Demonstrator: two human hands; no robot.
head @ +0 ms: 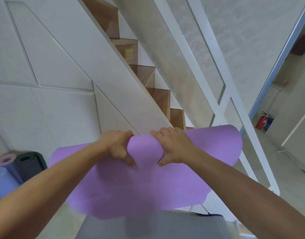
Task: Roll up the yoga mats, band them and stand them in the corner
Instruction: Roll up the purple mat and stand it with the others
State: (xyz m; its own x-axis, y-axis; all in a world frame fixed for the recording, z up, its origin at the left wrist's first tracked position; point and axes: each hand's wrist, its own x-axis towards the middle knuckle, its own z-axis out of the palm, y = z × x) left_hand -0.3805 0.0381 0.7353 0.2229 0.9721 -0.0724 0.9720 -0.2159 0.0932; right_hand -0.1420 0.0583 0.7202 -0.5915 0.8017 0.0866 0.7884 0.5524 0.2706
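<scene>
A purple yoga mat (144, 185) hangs unrolled in front of me, its top edge folded over away from me. My left hand (116, 146) grips that folded top edge left of the middle, thumb on the near face. My right hand (174, 146) grips the same edge just to the right, thumb also on the near side. Three rolled mats stand at the lower left by the wall: a blue one (2, 182), a dark green one (30, 163) and a pink one (7, 158) behind them.
A white panelled stair wall (53, 83) rises ahead, with wooden steps (158, 97) and a white railing (222, 94) to the right. A red fire extinguisher (261, 120) stands on the floor at far right. A grey surface (148, 226) lies below the mat.
</scene>
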